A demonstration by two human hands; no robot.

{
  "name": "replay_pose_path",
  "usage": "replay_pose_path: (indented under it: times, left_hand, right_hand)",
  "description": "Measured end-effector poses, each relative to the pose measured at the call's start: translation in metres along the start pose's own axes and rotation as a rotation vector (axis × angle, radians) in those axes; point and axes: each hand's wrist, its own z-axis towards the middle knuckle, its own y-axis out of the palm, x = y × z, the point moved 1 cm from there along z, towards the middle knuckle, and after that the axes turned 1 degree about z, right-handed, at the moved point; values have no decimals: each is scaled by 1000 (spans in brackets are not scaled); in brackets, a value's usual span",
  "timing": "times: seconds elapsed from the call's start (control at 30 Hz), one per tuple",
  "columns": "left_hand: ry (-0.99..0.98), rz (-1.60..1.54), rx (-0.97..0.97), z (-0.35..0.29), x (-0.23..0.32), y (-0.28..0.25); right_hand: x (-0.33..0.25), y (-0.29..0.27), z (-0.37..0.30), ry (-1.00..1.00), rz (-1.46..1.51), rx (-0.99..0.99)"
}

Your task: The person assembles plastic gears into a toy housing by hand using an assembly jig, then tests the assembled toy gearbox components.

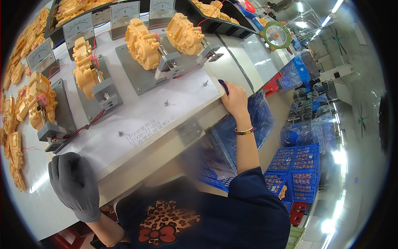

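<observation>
My left hand (74, 182), in a grey glove, rests closed on the near left table edge, beside the leftmost test fixture; what its curled fingers hold, if anything, is hidden. At the right end of the white board (182, 99), my bare right hand (235, 99) is closed at the edge, with a small dark piece (224, 87) by its fingertips that I cannot make out. Several yellow plastic gearbox housings (142, 43) sit upright on grey test fixtures (167, 70) with metal clamps. Behind them stand analog panel meters (125, 18), linked by thin red wires.
Loose yellow housings (15, 153) lie in piles along the left. Black trays (232, 28) with more housings stand at the back. A small green fan (276, 35) is at the far right corner. Blue crates (304, 182) stand on the floor to the right. Short bolts (166, 103) stick up from the board.
</observation>
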Motion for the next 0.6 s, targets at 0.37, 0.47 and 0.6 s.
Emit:
replay_pose_path:
  times: [0.37, 0.47, 0.6]
  left_hand:
    - [-60, -4, 36, -6, -4, 0]
    - [-78, 32, 17, -9, -5, -7]
    - [-27, 8, 36, -5, -5, 1]
  right_hand:
    - [1, 3, -6, 49, -3, 39]
    - [-6, 7, -4, 20, 38, 60]
    - [3, 9, -6, 53, -18, 30]
